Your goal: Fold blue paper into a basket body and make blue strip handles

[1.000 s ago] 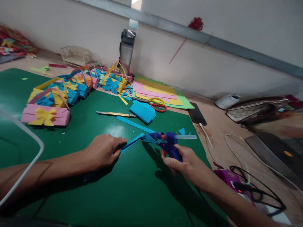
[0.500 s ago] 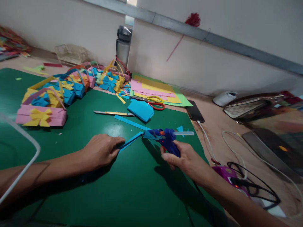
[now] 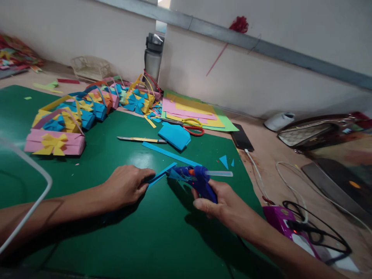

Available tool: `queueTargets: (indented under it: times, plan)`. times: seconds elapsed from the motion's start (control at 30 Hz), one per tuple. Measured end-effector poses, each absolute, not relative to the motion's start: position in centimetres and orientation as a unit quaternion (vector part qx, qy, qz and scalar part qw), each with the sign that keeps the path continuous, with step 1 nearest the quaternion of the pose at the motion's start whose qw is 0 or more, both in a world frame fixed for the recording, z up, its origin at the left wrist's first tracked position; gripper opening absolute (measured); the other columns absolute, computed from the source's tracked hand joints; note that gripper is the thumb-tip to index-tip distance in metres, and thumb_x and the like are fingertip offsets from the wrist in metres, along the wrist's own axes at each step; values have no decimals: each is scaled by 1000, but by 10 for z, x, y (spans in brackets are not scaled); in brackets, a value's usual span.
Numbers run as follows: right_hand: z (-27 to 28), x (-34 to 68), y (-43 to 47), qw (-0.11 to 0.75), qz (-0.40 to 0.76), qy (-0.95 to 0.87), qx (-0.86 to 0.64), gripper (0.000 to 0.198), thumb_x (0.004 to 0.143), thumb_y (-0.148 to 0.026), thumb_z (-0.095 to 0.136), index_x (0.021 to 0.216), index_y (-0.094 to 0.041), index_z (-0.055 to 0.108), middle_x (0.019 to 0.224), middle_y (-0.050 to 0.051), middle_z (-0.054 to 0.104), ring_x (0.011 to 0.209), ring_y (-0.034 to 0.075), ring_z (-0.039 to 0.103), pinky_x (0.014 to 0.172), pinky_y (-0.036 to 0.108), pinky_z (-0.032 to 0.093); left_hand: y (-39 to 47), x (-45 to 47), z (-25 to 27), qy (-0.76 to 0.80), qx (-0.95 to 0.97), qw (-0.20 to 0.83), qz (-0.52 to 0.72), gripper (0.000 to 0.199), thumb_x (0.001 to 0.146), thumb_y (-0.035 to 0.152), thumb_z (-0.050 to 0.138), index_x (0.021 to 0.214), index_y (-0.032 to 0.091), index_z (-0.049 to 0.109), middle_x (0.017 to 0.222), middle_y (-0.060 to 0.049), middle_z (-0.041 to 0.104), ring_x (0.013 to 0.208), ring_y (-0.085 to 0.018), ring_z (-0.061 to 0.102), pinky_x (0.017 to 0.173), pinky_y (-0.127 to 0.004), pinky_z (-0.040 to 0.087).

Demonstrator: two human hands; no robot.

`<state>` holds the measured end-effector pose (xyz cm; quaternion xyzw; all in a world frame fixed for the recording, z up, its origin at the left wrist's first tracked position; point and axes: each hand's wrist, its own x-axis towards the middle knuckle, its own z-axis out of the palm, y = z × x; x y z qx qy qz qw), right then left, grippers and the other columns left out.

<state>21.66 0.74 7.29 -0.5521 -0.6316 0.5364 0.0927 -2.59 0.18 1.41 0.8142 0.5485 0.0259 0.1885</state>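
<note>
My left hand (image 3: 128,185) pinches one end of a blue paper strip (image 3: 162,173) just above the green mat (image 3: 139,236). In my right hand (image 3: 219,199) is a blue hot glue gun (image 3: 197,178), a clear glue stick (image 3: 220,173) poking out of its back. The gun's nozzle is at the strip, close to its far end; whether it touches I cannot tell. Beyond them a second blue strip (image 3: 171,153) lies flat on the mat, with a folded blue paper piece (image 3: 174,135) and a craft knife (image 3: 141,140) behind it.
Paper baskets with bows, such as a pink one (image 3: 55,142), line the left back. Scissors (image 3: 193,127) lie by stacked coloured sheets (image 3: 192,110). To the right are a phone (image 3: 242,137), a purple power strip (image 3: 279,221) and cables. A white tube (image 3: 35,209) crosses the left front.
My right hand has drawn the glue gun a little left and down along the strip, towards my left hand. My left hand still pinches the strip. The view has shifted slightly.
</note>
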Motion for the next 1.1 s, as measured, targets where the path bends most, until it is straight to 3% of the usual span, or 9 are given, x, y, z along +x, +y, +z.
queueTargets:
  times: [0.3,0.6,1.1]
  plan:
    - [76,204,-3,83,562,-649,-507,13,70,-25,59,73,-17,49,63,-5,45,56,9,38,50,21,32,1,-28,12,536,821,189,50,30,83,22,45,107,23,62,77,-4,71,67,-19,65,54,-23,36]
    - [72,202,-5,78,581,-647,-488,12,70,-23,59,71,-18,48,61,-6,43,54,8,37,49,21,30,0,-27,8,534,822,190,52,28,86,25,42,104,24,63,75,-4,72,65,-19,65,54,-24,34]
    - [73,225,21,129,452,-654,-592,12,72,-28,56,73,-18,49,60,-5,46,50,9,44,48,23,38,0,-27,8,529,829,176,53,36,84,21,43,115,23,59,78,-5,72,65,-20,65,51,-24,34]
